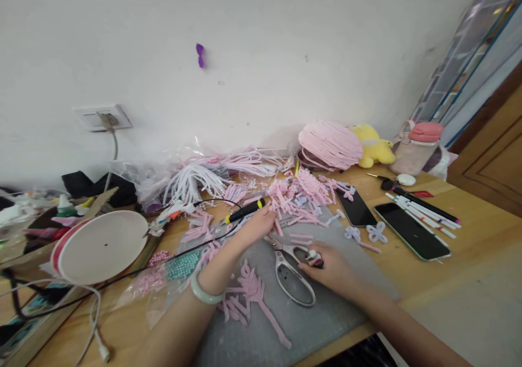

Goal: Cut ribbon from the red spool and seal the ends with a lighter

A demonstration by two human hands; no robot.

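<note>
My left hand (262, 223), a pale green bangle (206, 292) on its wrist, reaches to the near edge of a heap of pink pipe cleaner pieces (281, 193). Its fingers look drawn together; what is between them is hidden. In my closed right hand (332, 269) is a small white-and-red bottle-like thing (314, 258), held just above one handle loop of the big scissors (294, 280). The scissors lie on a grey mat (322, 323). A pink branched pipe cleaner shape (256, 291) with a long stem rests left of them.
A yellow-and-black soldering-iron-like tool (243, 212) with a cord lies beyond my left forearm. Two phones (411, 231) (356, 206) and several pens (428, 215) are at right. A round white lid (104, 247), bead bags (182, 265) and cables (95, 318) crowd the left.
</note>
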